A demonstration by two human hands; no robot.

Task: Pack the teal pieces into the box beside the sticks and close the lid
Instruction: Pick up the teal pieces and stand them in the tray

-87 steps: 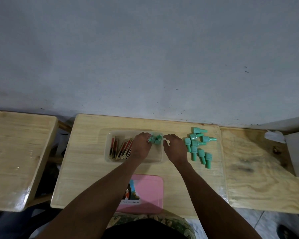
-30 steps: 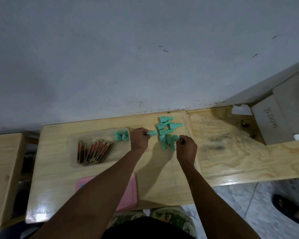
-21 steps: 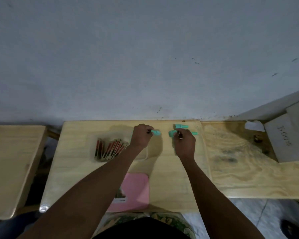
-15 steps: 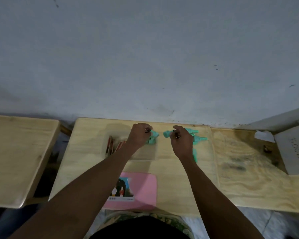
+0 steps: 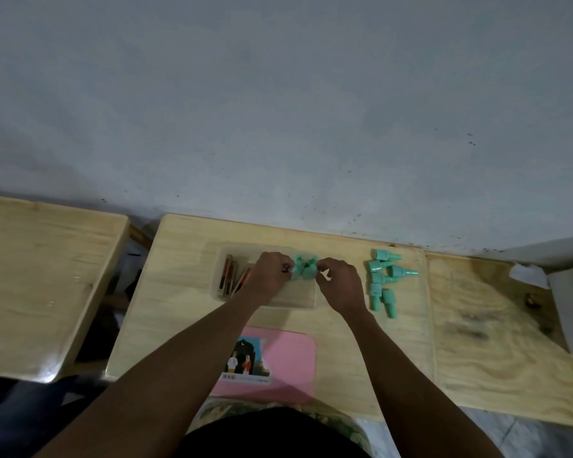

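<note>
Both hands meet over the clear box, which sits on the wooden surface. The left hand and the right hand each have their fingers pinched on a small cluster of teal pieces in the box, held at the box's far right part. The sticks lie in the box's left part, partly hidden by the left hand. The loose teal pieces lie just right of the box, apart from it. The pink lid lies flat near the box, on the side toward the person
</note>
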